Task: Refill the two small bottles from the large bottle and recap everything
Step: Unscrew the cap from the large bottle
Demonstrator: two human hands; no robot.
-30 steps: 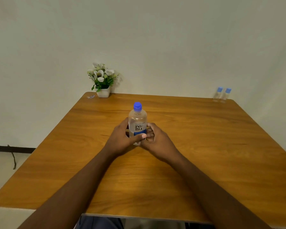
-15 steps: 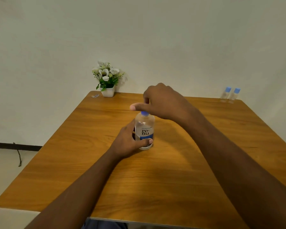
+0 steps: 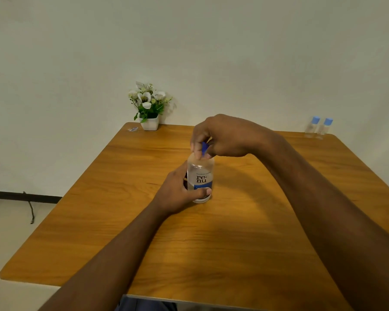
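The step in hand looks like taking the top off the big bottle, so it can fill the two little ones. To do it well, the left hand (image 3: 177,194) should hold the bottle firm and flat on the table, so it does not spin or tip. The right hand (image 3: 225,136) should turn only the cap, with small, easy twists, and lift it straight up when it comes loose. A hard squeeze on the sides could push liquid out once the top is off, so a soft, steady hold is best. The big clear plastic bottle (image 3: 200,176) stands upright near the middle of the brown wooden table (image 3: 234,243). It has a white and blue label with dark letters on it. The left hand is wrapped round its lower part, with the thumb across the front. The right hand comes down from above, and its fingers pinch the small blue cap (image 3: 204,149) on top. Most of the cap is hidden by the fingers, so I cannot tell if it is loose yet. The two small clear bottles with light blue caps (image 3: 317,129) stand side by side at the far right corner of the table, well apart from the hands, with their caps on.
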